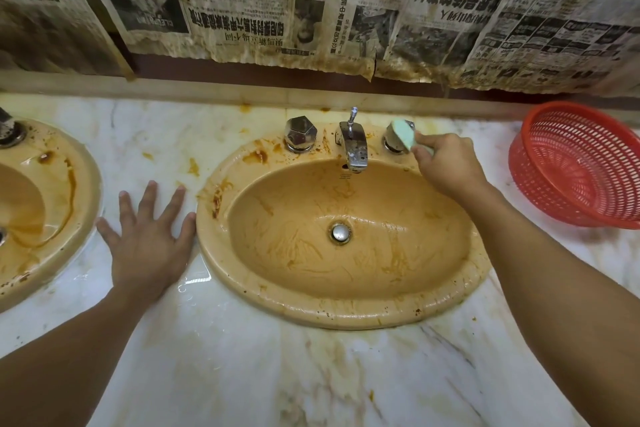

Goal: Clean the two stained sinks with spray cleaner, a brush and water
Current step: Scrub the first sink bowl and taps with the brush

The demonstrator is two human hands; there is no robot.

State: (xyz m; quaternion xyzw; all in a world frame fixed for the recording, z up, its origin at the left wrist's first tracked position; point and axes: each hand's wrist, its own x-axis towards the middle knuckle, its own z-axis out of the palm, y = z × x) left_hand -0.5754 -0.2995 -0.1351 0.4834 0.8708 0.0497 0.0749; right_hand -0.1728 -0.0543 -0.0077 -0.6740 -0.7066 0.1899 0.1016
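The brush (403,135), pale green, sits at the back right of the middle sink (346,308), with its head pressed against the right tap knob (394,146). Most of that knob is covered by it. The brush's handle is buried in the right hand (446,166), so its full length cannot be made out, and the bristles are hard to tell. What shows of it runs from the fingers up and to the left, its head pointing toward the knob and the faucet (353,146).

The right hand grips the brush with curled fingers, the forearm reaching in from the lower right across the sink's rim. The left hand (147,246) lies flat on the counter (242,357), palm down and fingers spread, holding nothing; its thumb is just beside the sink's left rim.

The basin is smeared with brown streaks around the drain plug (340,232) (the rim by the left knob (300,133) carries darker blotches). A second sink (83,184), also stained, is cut off at the left edge. A red basket (575,163) lies tilted on the counter to the right, partly out of view. Stained newspaper (242,3) hangs on the wall behind.
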